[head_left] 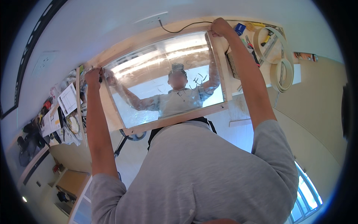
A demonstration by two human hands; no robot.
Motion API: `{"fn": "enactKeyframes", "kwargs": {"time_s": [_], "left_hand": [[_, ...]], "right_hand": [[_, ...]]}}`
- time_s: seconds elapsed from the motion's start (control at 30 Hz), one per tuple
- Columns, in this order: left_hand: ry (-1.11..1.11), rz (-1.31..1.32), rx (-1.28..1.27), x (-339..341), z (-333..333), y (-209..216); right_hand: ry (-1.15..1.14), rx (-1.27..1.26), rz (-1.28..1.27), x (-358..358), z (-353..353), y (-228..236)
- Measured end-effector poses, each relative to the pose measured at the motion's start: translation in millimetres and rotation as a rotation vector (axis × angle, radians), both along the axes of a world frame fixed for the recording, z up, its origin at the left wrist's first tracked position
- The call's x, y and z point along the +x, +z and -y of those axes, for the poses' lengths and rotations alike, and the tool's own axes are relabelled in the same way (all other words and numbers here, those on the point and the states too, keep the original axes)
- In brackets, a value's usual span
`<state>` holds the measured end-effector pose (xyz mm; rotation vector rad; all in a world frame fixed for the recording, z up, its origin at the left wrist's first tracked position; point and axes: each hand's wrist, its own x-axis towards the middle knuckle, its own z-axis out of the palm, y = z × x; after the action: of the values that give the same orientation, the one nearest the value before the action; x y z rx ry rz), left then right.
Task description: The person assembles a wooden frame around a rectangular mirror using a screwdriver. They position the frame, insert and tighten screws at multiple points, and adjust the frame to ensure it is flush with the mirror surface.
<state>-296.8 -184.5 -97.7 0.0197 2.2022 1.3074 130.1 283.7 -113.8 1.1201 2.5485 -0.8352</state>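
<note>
In front of me a mirror (149,106) in a pale wooden frame (179,118) lies on a light wooden workbench, its near edge by my waist. Dark scrawled marks show on the glass, along with reflections of my arms and bright lights. My left hand (94,76) is closed at the frame's far left corner, and a small dark spot shows by its fingers. At the far right corner my right hand (220,27) is closed on the frame, its fingertips partly hidden. A black cable (182,30) runs from the wall toward that hand.
Papers (68,100), bags and cords crowd the left side. On the right are coiled pale edging strips (281,76), a blue box (239,28), hand tools and an orange-labelled tube (305,56). A wheeled stool base (136,136) shows below the bench.
</note>
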Motion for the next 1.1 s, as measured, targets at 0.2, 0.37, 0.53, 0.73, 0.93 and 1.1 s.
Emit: {"fn": "enactKeyframes", "kwargs": {"time_s": [0.2, 0.37, 0.53, 0.73, 0.93, 1.1], "left_hand": [[-0.099, 0.048, -0.049, -13, 5, -10], [-0.091, 0.105, 0.071, -18, 13, -1], [-0.013, 0.153, 0.211, -10, 8, 4], [0.019, 0.19, 0.231, -9, 4, 8], [-0.007, 0.053, 0.073, -5, 2, 3], [0.007, 0.044, 0.157, -3, 9, -8]], "right_hand": [[-0.084, -0.164, -0.049, 8, 4, 7], [-0.525, -0.381, -0.078, 4, 4, 16], [-0.468, -0.374, -0.081, 9, 9, 26], [-0.472, -0.394, -0.122, 11, 5, 18], [-0.506, -0.417, -0.236, 16, 9, 5], [-0.508, -0.417, -0.266, 20, 13, 6]]}}
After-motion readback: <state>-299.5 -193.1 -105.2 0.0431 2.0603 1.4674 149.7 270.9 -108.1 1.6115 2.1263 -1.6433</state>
